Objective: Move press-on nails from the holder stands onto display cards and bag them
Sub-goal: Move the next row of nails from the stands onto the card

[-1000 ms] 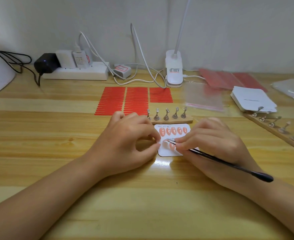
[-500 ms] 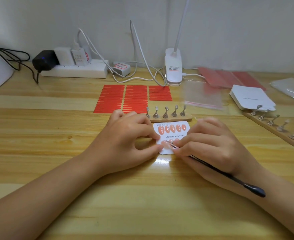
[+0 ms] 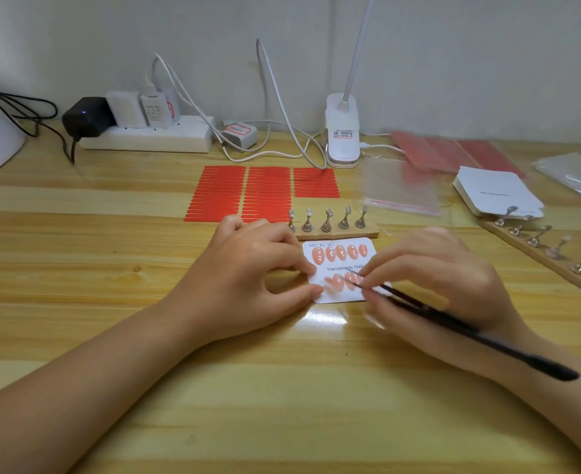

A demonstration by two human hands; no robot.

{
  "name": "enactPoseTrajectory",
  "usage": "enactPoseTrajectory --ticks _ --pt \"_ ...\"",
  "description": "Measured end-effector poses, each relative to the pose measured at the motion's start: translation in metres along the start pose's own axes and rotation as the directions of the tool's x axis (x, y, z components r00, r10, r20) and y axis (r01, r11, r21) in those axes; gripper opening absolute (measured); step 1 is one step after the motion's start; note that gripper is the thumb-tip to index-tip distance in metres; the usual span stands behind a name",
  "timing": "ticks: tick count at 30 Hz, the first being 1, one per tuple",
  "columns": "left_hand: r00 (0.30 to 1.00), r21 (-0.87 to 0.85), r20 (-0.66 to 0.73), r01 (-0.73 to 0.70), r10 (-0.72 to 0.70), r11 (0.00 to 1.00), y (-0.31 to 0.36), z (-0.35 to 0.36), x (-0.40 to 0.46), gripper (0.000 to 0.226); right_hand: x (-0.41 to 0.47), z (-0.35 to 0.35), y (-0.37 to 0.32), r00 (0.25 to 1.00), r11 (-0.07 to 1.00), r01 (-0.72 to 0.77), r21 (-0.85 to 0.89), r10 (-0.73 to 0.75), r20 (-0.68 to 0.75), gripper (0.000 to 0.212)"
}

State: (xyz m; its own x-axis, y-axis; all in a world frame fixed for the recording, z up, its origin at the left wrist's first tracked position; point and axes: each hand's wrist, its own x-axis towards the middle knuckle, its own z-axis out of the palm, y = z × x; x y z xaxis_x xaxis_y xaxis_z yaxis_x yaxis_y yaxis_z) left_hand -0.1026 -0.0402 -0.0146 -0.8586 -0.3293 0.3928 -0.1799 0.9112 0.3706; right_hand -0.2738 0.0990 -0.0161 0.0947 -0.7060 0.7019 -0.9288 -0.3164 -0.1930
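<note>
The right hand (image 3: 432, 278) hides the display card's (image 3: 337, 268) right edge.

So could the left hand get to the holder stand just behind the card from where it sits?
Probably yes: the left hand rests at the card edge, and the holder stand lies just beyond its fingers with nothing between.
</note>
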Motion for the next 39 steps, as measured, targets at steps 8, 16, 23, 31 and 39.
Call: enactPoseTrajectory --ticks 8,16,23,31,39 --pt "1.000 -0.013 0.003 -0.001 0.001 1.000 0.000 0.000 0.000 0.033 0.003 0.000 -0.003 0.974 0.958 -0.181 0.224 0.206 -0.091 0.025" --pt "1.000 -0.031 0.004 0.001 -0.001 1.000 -0.001 0.000 0.000 0.033 0.007 0.008 -0.005 0.992 0.995 -0.086 -0.046 0.081 -0.099 0.038" --pt "1.000 -0.035 0.003 -0.001 0.001 0.999 -0.001 0.001 0.000 0.034 0.005 0.020 -0.008 0.998 0.988 0.026 -0.152 -0.016 0.068 0.021" --pt "1.000 -0.041 0.010 0.004 -0.003 0.999 -0.002 0.001 0.000 0.033 0.006 0.019 -0.007 0.998 0.980 0.012 -0.200 0.001 0.064 0.021" --pt "1.000 -0.037 0.004 0.003 -0.003 0.999 0.000 0.000 0.001 0.033 0.009 0.018 -0.008 0.992 0.982 -0.076 -0.173 0.092 0.088 0.026"
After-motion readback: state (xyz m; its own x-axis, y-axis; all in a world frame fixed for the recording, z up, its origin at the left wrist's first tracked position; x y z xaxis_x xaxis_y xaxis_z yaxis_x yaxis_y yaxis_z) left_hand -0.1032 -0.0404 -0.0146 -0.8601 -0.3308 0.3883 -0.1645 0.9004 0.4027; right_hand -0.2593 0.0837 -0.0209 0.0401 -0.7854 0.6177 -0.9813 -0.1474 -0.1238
